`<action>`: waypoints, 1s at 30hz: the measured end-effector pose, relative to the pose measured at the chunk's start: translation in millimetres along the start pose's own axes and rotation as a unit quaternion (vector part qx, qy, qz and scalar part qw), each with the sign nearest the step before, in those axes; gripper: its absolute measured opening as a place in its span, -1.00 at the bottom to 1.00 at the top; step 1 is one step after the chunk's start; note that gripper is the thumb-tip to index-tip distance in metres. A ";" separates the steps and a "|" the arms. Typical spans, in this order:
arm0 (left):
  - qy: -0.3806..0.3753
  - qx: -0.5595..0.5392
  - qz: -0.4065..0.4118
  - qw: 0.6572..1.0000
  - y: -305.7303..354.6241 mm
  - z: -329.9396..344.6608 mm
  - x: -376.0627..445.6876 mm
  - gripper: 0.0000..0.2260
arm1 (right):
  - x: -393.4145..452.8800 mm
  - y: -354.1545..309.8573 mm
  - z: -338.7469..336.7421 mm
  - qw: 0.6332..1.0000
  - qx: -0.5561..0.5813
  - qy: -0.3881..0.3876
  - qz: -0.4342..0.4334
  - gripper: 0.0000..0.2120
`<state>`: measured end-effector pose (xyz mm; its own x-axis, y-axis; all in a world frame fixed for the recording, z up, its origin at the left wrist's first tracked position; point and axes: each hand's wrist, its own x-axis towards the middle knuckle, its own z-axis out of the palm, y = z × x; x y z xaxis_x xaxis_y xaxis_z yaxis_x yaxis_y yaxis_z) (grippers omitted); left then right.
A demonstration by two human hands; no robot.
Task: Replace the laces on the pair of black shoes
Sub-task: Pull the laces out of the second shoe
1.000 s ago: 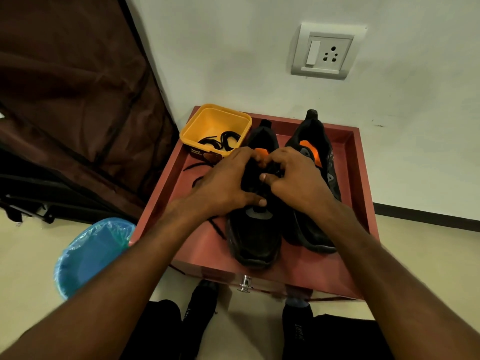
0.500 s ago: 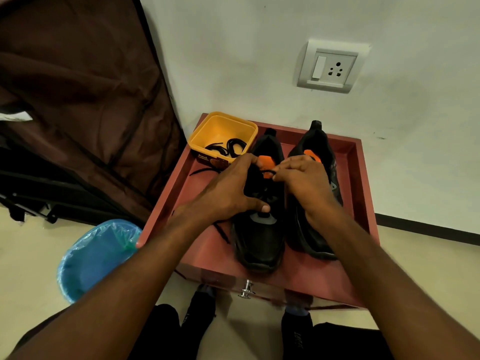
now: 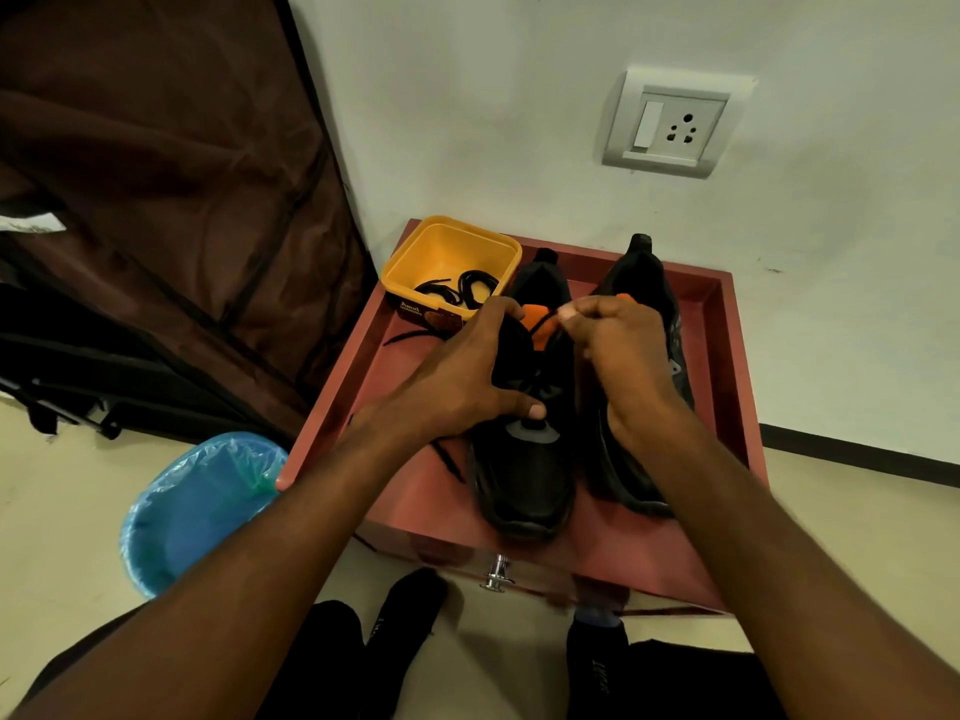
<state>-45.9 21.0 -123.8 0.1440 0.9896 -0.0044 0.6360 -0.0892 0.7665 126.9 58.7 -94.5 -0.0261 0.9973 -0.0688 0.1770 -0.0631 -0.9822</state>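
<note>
Two black shoes: left shoe (image 3: 524, 459), right shoe (image 3: 644, 272), side by side on one red tray (image 3: 727, 356). One yellow tub (image 3: 452, 246) with a bundle of black laces (image 3: 462, 291) inside, exact lace count can't tell. One loose lace (image 3: 410, 336) on the tray. Two hands: left hand (image 3: 457, 376), right hand (image 3: 623, 356). One blue-lined bin (image 3: 192, 506), one wall socket (image 3: 670, 124), one drawer knob (image 3: 496, 574).

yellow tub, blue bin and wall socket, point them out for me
yellow tub (image 3: 445, 241): head view, bare inner back wall.
blue bin (image 3: 192, 506): head view, blue liner at the mouth.
wall socket (image 3: 675, 124): head view, middle of the faceplate.
</note>
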 end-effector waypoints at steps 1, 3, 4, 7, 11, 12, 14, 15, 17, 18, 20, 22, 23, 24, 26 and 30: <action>0.001 -0.003 -0.003 1.000 -0.9 -0.2 0.2 -0.15 | -2.9 -3.4 -0.3 0.991 0.121 0.005 0.059 -0.77; 0.000 -0.002 -0.001 1.000 -1.0 0.7 0.9 -0.14 | -6.5 -0.7 1.0 0.974 0.201 0.020 0.104 -0.82; 0.000 0.000 0.003 1.000 -0.1 1.3 1.2 -0.14 | -6.2 2.4 2.9 0.984 0.154 0.023 0.090 -0.86; 0.007 0.009 0.008 1.000 0.2 2.5 3.2 -0.11 | 0.1 8.0 3.5 0.996 -0.071 0.016 -0.048 -0.79; 0.006 0.006 0.004 1.000 -1.0 4.3 2.6 -0.11 | 1.0 11.5 1.8 0.946 -0.287 -0.028 -0.149 -0.83; 0.005 0.004 0.005 1.000 -0.7 4.8 2.3 -0.11 | 0.7 13.7 1.9 0.934 -0.323 -0.018 -0.153 -0.83; 0.005 0.006 0.008 1.000 -0.6 4.4 2.2 -0.12 | 0.2 14.6 1.8 0.928 -0.337 -0.008 -0.158 -0.85; 0.004 0.006 0.008 1.000 -0.5 3.8 2.2 -0.13 | 1.1 14.0 0.4 0.924 -0.343 -0.007 -0.169 -0.86; -0.001 0.011 0.009 1.000 -0.1 2.7 1.8 -0.14 | 3.1 10.1 -2.9 0.910 -0.368 0.010 -0.189 -0.86; -0.002 0.015 0.009 1.000 -0.2 2.4 1.5 -0.13 | 2.8 7.9 -3.5 0.917 -0.352 0.017 -0.189 -0.86; -0.003 0.020 0.008 1.000 -0.5 1.5 0.6 -0.11 | 2.7 2.1 -3.9 0.980 -0.160 0.012 -0.114 -0.88; -0.005 0.018 0.002 1.000 -0.9 0.6 0.4 -0.10 | 3.5 -9.9 -8.7 0.987 0.159 -0.024 0.010 -0.83; -0.006 0.019 0.001 1.000 -1.3 0.3 0.2 -0.11 | 5.0 -14.2 -13.7 0.958 0.280 -0.039 0.051 -0.80; -0.007 0.021 0.001 1.000 -1.4 0.3 0.3 -0.11 | 6.6 -16.7 -18.3 0.928 0.360 -0.052 0.085 -0.78; -0.007 0.023 0.002 1.000 -1.0 0.7 0.5 -0.11 | 6.7 -18.1 -22.6 0.921 0.366 -0.058 0.118 -0.80; -0.005 0.030 0.000 1.000 -0.6 1.0 0.4 -0.11 | 6.2 -3.7 -17.2 0.994 -0.101 -0.023 -0.043 -0.89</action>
<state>-45.5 21.3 -124.9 0.1522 0.9883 -0.0109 0.6802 -0.0967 0.7267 143.0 65.7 -88.3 -0.0929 0.9957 0.0010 0.3664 0.0352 -0.9298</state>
